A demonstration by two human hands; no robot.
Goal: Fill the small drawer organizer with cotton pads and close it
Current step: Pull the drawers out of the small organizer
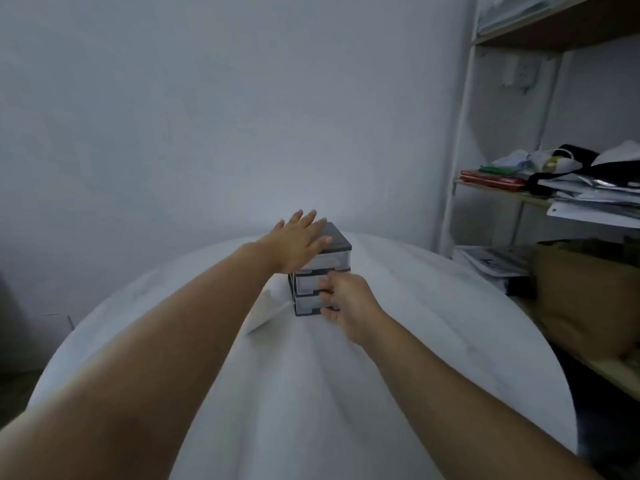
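Head view: right hand [349,302] grips drawer organizer [337,238]; contents hidden.

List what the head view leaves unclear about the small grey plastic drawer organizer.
- Contents of the small grey drawer organizer: blurred, and the right hand covers part of the drawer fronts.
- Flat white packet beside it: left forearm hides part.
All in the head view.

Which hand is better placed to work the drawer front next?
Right. The right hand curls its fingers on a drawer front, while the left hand lies flat atop the organizer, probably steadying it.
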